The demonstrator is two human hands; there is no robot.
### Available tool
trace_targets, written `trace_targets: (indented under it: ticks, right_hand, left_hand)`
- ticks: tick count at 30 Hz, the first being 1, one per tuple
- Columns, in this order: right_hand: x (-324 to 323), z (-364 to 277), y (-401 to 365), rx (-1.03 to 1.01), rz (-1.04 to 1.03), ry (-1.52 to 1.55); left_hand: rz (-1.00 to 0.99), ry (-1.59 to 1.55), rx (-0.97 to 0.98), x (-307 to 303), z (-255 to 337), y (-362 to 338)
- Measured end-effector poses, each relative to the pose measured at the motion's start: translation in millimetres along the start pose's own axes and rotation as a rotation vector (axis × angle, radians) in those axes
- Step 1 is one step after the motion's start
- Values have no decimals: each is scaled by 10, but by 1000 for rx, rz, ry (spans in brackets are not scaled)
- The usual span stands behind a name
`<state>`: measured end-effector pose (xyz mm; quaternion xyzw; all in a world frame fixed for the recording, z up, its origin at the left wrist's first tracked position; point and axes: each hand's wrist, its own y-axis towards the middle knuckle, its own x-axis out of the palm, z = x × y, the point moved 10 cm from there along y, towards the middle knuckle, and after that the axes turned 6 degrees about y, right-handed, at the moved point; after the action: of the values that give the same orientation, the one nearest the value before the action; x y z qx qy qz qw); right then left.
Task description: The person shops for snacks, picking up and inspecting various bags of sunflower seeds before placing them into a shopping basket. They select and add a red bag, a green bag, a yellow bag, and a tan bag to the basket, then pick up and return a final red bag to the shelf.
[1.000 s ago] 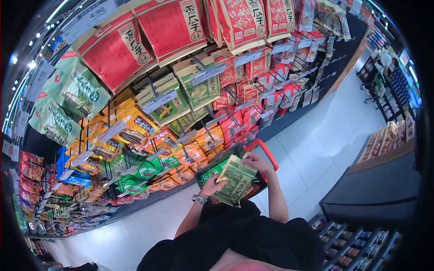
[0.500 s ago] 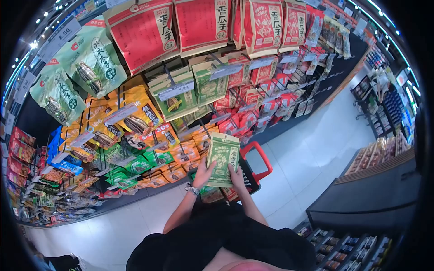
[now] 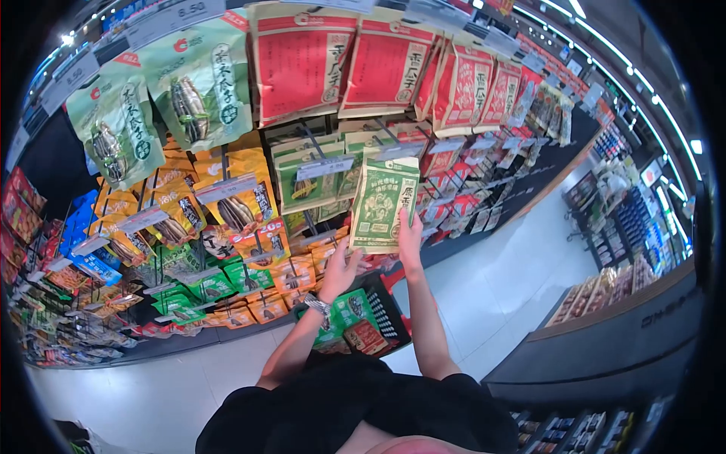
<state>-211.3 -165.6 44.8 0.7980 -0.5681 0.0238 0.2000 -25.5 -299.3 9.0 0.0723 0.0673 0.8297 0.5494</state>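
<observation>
A green and cream bag of sunflower seeds (image 3: 384, 203) is held up before the shelf, its printed front facing me. My right hand (image 3: 409, 240) grips its lower right edge, thumb on the front and the other fingers mostly hidden behind. Just below the bag's lower left corner is my left hand (image 3: 340, 274), fingers apart, with a watch on the wrist. Similar green bags (image 3: 306, 178) hang on hooks behind the held one. Under my hands stands a black and red shopping basket (image 3: 387, 318) containing a green packet (image 3: 352, 310) and a red packet (image 3: 366, 337).
Large red seed bags (image 3: 299, 68) and pale green bags (image 3: 198, 83) hang along the upper row. Orange packets (image 3: 234, 193) fill hooks at the left, with price tags sticking out. Tiled floor (image 3: 484, 280) runs to the right, beside a dark display counter (image 3: 597, 340).
The bag has moved up towards the shelf hooks in my right hand. My left hand has come off its edge and opened. More of the basket now shows.
</observation>
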Motion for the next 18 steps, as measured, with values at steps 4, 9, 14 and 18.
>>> trace_targets:
  ticks: [4,9,14,18]
  right_hand:
    - [104,-92,-39,-39,1,-37]
    - [163,-217,-71,-88,18,-34]
    - [248,-164,93,15,-10,-22]
    - [305,-138,68,13,42,-90]
  left_hand:
    - [18,-9,22,-90,78,-21]
    - [8,-79,-3,-110,57,-29]
    - [-22,-61,17,-171,161,107]
    - [-71,-141,12,-203,152,70]
